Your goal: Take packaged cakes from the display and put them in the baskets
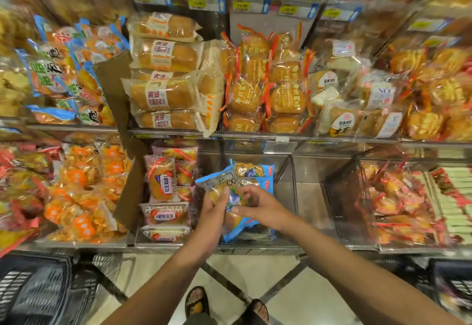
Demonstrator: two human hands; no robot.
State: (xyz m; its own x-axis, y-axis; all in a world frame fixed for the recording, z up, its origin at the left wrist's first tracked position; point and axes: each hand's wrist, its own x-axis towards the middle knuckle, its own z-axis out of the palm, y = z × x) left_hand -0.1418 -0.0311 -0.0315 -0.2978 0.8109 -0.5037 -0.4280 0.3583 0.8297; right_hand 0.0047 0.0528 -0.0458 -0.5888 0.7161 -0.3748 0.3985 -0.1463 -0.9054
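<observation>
Cake packet (219,183) in blue wrap is being held just above its clear bin (291,186) on the lower shelf. Left hand (214,208) is gripping its left edge, right hand (261,207) is pinching it from the right. Left basket (33,286) and right basket (452,281) are sitting on the floor.

I hold a blue-edged clear plastic cake packet (217,184) tilted at lower centre of the frame; more such packets (255,171) lie just behind it. One dark slatted plastic basket (33,291) sits lower left, another basket (452,281) lower right.
</observation>
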